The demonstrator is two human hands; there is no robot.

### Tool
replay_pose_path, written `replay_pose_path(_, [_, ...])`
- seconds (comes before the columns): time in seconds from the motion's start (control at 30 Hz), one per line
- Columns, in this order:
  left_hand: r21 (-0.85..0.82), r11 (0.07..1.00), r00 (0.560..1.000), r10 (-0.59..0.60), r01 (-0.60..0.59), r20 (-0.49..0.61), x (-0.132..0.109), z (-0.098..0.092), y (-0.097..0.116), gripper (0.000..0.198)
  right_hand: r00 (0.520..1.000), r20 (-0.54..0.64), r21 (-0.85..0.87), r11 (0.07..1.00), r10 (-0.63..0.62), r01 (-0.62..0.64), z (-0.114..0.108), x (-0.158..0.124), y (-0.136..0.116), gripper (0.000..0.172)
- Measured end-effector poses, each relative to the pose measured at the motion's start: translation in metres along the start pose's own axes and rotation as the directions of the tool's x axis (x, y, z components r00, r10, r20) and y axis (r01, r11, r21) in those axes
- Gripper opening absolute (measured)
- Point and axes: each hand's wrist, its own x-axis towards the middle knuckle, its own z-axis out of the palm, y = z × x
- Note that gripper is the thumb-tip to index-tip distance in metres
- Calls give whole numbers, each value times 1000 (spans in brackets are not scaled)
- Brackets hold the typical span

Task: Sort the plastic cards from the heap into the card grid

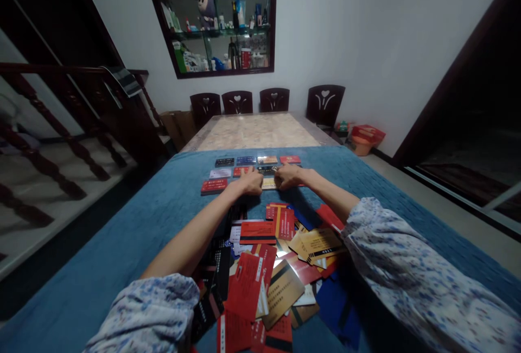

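My left hand (251,181) and my right hand (287,175) are on either side of a black card (266,170) in the middle row, fingers curled in at its two ends. Just nearer to me, a pale yellow card (268,183) shows between my hands. Past my left fingers, a red card (241,171) is partly covered. Black (224,162), blue (246,161), gold (267,160) and red (290,159) cards form the far row. At the left are a silver card (220,173) and a stack of red cards (214,186).
A loose, overlapping heap of cards (285,282) lies between my forearms on the blue cloth (134,244). Beyond the cloth, the bare stone tabletop (264,130) continues toward several dark chairs (274,99). A railing (61,136) stands at the left, a red container (366,136) at the right.
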Motion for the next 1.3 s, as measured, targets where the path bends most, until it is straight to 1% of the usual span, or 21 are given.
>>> replay_pose_path(0.1, [15, 1000, 999, 22, -22, -40, -2, 2, -1, 27, 1000, -4, -2, 1000, 5, -5, -2, -3, -2, 30])
replay_pose_path(0.2, [21, 999, 991, 50, -47, -121, -3, 9, -4, 27, 1000, -20, -1, 1000, 19, -19, -4, -8, -5, 31])
replay_pose_path(0.3, [10, 998, 982, 62, -61, -179, -4, 15, -7, 27, 997, -66, -14, 999, 29, -30, -3, -11, -6, 34])
replay_pose_path(0.4, [-15, 998, 974, 64, -69, -216, -9, 16, -7, 30, 992, -120, -42, 999, 26, -31, -1, -13, -4, 42])
replay_pose_path(0.5, [-8, 997, 970, 71, -75, -233, -20, 13, -4, 35, 982, -186, -49, 998, 18, -27, 1, -18, -1, 49])
replay_pose_path(0.57, [6, 997, 972, 71, -72, -224, -29, 10, -2, 40, 974, -227, -45, 999, 13, -24, 3, -23, 2, 51])
replay_pose_path(0.63, [16, 998, 972, 69, -68, -223, -38, 8, 1, 42, 969, -247, -40, 999, 5, -16, 5, -30, 3, 53])
replay_pose_path(0.73, [-13, 997, 969, 65, -70, -237, -52, 9, 3, 44, 969, -246, -24, 1000, -5, -1, 8, -43, 1, 56])
replay_pose_path(0.9, [-47, 996, 968, 56, -70, -244, -71, 13, 7, 43, 964, -263, 13, 999, -33, 38, 14, -62, -3, 48])
replay_pose_path(1.1, [-35, 996, 964, 71, -83, -255, -85, 19, 8, 40, 948, -312, 51, 995, -71, 92, 22, -77, -5, 43])
replay_pose_path(1.3, [-37, 996, 965, 74, -86, -253, -101, 20, 9, 37, 924, -362, 89, 982, -122, 164, 24, -90, -22, 35])
